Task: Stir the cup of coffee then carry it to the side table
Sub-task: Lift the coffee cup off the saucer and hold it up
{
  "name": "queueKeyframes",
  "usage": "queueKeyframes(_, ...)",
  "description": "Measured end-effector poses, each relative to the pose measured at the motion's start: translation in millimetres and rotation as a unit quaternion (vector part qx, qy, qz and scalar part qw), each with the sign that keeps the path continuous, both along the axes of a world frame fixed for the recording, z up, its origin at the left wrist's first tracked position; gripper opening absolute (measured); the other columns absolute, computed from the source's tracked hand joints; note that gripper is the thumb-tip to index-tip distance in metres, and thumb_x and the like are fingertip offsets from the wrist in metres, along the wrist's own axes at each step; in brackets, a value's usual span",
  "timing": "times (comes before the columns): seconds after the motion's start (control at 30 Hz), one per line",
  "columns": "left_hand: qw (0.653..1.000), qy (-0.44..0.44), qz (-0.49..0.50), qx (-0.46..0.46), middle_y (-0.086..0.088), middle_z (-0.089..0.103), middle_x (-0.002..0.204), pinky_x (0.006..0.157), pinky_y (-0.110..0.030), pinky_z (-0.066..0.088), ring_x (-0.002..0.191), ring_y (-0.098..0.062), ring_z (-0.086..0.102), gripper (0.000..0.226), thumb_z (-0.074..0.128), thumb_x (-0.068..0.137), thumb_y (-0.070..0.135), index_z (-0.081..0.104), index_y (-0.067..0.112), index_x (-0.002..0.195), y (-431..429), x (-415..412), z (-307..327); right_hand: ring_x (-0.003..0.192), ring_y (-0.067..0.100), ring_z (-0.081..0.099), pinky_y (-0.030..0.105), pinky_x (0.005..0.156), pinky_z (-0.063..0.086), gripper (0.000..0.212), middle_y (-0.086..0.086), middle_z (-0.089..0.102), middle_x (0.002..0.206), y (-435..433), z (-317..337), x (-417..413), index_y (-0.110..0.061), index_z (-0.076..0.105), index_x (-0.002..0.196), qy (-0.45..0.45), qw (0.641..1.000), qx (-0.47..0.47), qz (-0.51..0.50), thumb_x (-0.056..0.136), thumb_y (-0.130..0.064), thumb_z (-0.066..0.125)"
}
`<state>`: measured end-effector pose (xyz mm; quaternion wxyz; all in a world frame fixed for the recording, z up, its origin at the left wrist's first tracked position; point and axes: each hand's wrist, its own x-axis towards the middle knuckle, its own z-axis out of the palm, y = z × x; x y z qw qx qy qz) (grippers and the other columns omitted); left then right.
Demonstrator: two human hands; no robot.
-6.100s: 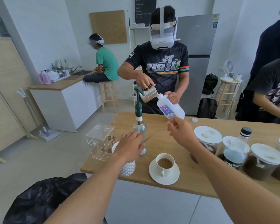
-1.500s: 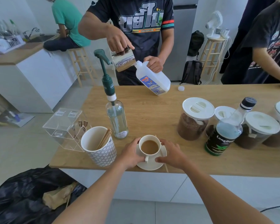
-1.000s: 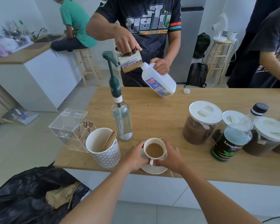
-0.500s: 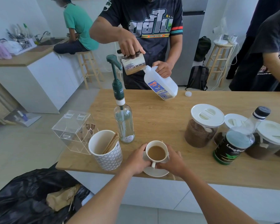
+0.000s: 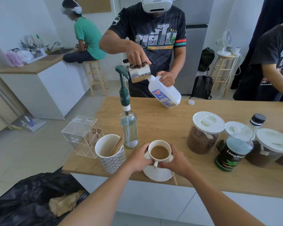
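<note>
Here the cup (image 5: 159, 151) sits on its saucer (image 5: 157, 173) at the worktop's (image 5: 170, 121) near edge, both hands (image 5: 138, 159) (image 5: 178, 162) closed round it. Probably rigid, breakable, nearly full; best gripped low on the saucer, kept level.

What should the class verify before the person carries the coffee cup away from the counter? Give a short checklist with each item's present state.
1. Both hands on the load: left hand and right hand hold the saucer on either side: ok.
2. Coffee cup seated on the saucer: ok.
3. Coffee below the rim, no spill visible: ok.
4. Wooden stir stick out of the cup, by the saucer: ok.
5. Saucer lifted clear of the wooden counter: cannot tell.
6. Side table and path: out of view, cannot tell.
</note>
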<state>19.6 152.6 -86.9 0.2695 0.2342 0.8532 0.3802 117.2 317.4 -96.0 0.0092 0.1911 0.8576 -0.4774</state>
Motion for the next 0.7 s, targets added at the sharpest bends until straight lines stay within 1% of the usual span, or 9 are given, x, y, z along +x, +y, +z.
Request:
queueKeyframes(0.03, 1.000, -0.005, -0.005, 0.000, 0.011, 0.060, 0.129, 0.095, -0.024, 0.041, 0.120, -0.008, 0.054, 0.078, 0.085, 0.074, 0.023, 0.045, 0.032, 0.141, -1, -1, 6, 0.119, 0.014, 0.054, 0.043, 0.100, 0.046, 0.095, -0.017, 0.060, 0.123, 1, 4, 0, -0.039, 0.045, 0.129, 0.004, 1.000, -0.014, -0.002, 0.045, -0.058, 0.086)
queueKeyframes(0.1, 1.000, -0.007, -0.012, 0.000, 0.009, 0.061, 0.131, 0.098, -0.025, 0.043, 0.122, -0.009, 0.054, 0.079, 0.085, 0.074, 0.021, 0.046, 0.029, 0.142, -2, -4, 19, 0.112, 0.012, 0.060, 0.038, 0.094, 0.051, 0.091, -0.014, 0.062, 0.117, -1, 17, 0, -0.030, 0.046, 0.128, 0.016, 0.999, -0.038, -0.004, 0.051, -0.043, 0.092)
queueKeyframes(0.17, 1.000, -0.006, -0.018, -0.001, 0.007, 0.063, 0.128, 0.098, -0.027, 0.046, 0.116, -0.009, 0.058, 0.075, 0.084, 0.075, 0.018, 0.048, 0.028, 0.140, -4, -7, 34, 0.109, 0.011, 0.061, 0.032, 0.089, 0.051, 0.086, -0.013, 0.062, 0.114, -2, 30, -1, -0.025, 0.045, 0.126, 0.023, 0.999, -0.042, -0.004, 0.056, -0.034, 0.094)
queueKeyframes(0.3, 1.000, -0.002, -0.023, 0.005, 0.014, 0.066, 0.122, 0.099, -0.040, 0.053, 0.102, -0.011, 0.069, 0.075, 0.085, 0.068, 0.024, 0.053, 0.032, 0.135, -9, -13, 62, 0.104, 0.007, 0.062, 0.031, 0.089, 0.052, 0.085, -0.013, 0.062, 0.112, -4, 54, -6, -0.024, 0.046, 0.122, 0.033, 0.999, -0.042, -0.001, 0.053, -0.036, 0.094)
queueKeyframes(0.4, 0.999, 0.004, -0.022, 0.027, 0.009, 0.066, 0.125, 0.098, -0.043, 0.054, 0.104, -0.015, 0.069, 0.077, 0.084, 0.065, 0.022, 0.054, 0.026, 0.135, -16, -16, 82, 0.103, 0.007, 0.063, 0.035, 0.092, 0.054, 0.085, -0.012, 0.064, 0.113, -6, 72, -11, -0.027, 0.047, 0.123, 0.054, 0.998, -0.043, 0.012, 0.051, -0.038, 0.091)
queueKeyframes(0.47, 0.999, 0.009, -0.023, 0.036, 0.005, 0.066, 0.126, 0.099, -0.042, 0.054, 0.105, -0.017, 0.069, 0.070, 0.084, 0.072, 0.012, 0.054, 0.023, 0.135, -20, -19, 96, 0.103, 0.006, 0.063, 0.032, 0.091, 0.054, 0.079, -0.013, 0.065, 0.112, -9, 85, -15, -0.030, 0.048, 0.122, 0.073, 0.996, -0.041, 0.024, 0.055, -0.033, 0.091)
queueKeyframes(0.53, 0.999, 0.016, -0.029, 0.041, 0.004, 0.067, 0.125, 0.101, -0.041, 0.052, 0.106, -0.016, 0.068, 0.065, 0.082, 0.075, 0.007, 0.056, 0.022, 0.132, -23, -24, 108, 0.104, 0.006, 0.063, 0.031, 0.091, 0.053, 0.076, -0.013, 0.065, 0.112, -12, 98, -19, -0.033, 0.048, 0.121, 0.094, 0.994, -0.040, 0.036, 0.058, -0.029, 0.091)
queueKeyframes(0.6, 0.998, 0.026, -0.038, 0.036, 0.003, 0.067, 0.125, 0.103, -0.042, 0.050, 0.108, -0.016, 0.067, 0.064, 0.083, 0.074, 0.006, 0.057, 0.022, 0.130, -26, -32, 121, 0.104, 0.006, 0.063, 0.032, 0.091, 0.053, 0.077, -0.013, 0.065, 0.112, -15, 108, -24, -0.032, 0.049, 0.121, 0.108, 0.993, -0.038, 0.042, 0.056, -0.032, 0.091)
queueKeyframes(0.7, 0.998, 0.037, -0.046, 0.027, 0.002, 0.066, 0.127, 0.106, -0.046, 0.048, 0.113, -0.019, 0.065, 0.069, 0.085, 0.072, 0.008, 0.055, 0.022, 0.132, -31, -41, 141, 0.100, 0.004, 0.062, 0.027, 0.083, 0.052, 0.078, -0.010, 0.064, 0.113, -21, 119, -32, -0.026, 0.047, 0.123, 0.117, 0.992, -0.029, 0.043, 0.058, -0.034, 0.090)
